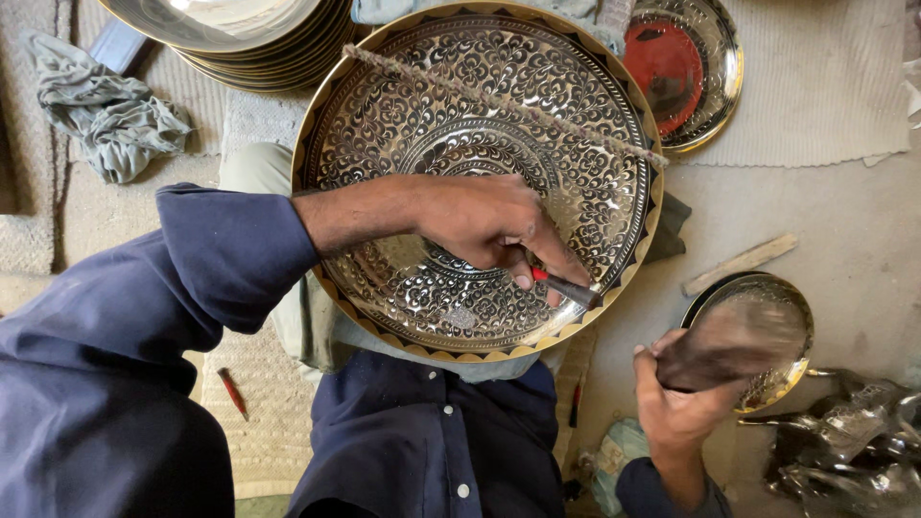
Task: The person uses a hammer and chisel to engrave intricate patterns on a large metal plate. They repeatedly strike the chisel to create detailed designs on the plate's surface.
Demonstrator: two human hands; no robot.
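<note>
A large round brass tray (pixel 403 125) with dense engraved floral pattern and a gold zigzag rim rests on my lap. My left hand (pixel 484 223) lies across its lower right part and is shut on a thin chisel (pixel 571 288) with a red band, whose tip touches the tray near the rim. My right hand (pixel 676 398) is off the tray to the lower right, shut on a dark hammer (pixel 729 341) that is blurred by motion. A twisted cord (pixel 499 101) stretches diagonally over the tray's upper part.
A stack of plain brass plates (pixel 240 38) stands at top left, beside a crumpled grey cloth (pixel 110 105). A brass plate with a red centre (pixel 681 62) lies top right. A small brass bowl (pixel 791 369), a wooden stick (pixel 739 264) and shiny crumpled plastic (pixel 854 451) lie right.
</note>
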